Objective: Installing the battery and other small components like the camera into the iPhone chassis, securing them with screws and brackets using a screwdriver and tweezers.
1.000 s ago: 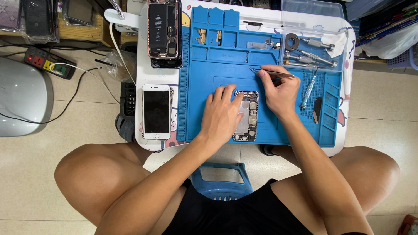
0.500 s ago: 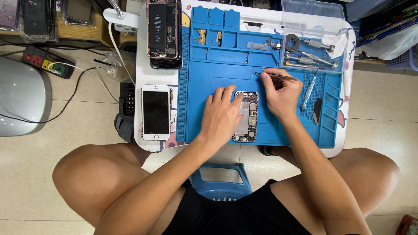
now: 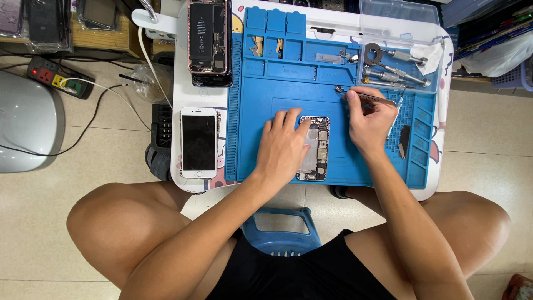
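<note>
I logged, left to right: white phone [image 3: 199,142] lay face up beside the blue mat [image 3: 266,139] | left hand [image 3: 284,145] rested flat, fingers spread, on the opened phone [image 3: 314,149] at mat centre | right hand [image 3: 371,118] pinched tweezers [image 3: 366,97], tips above the mat | clear tray [image 3: 401,61] held screwdrivers.
</note>
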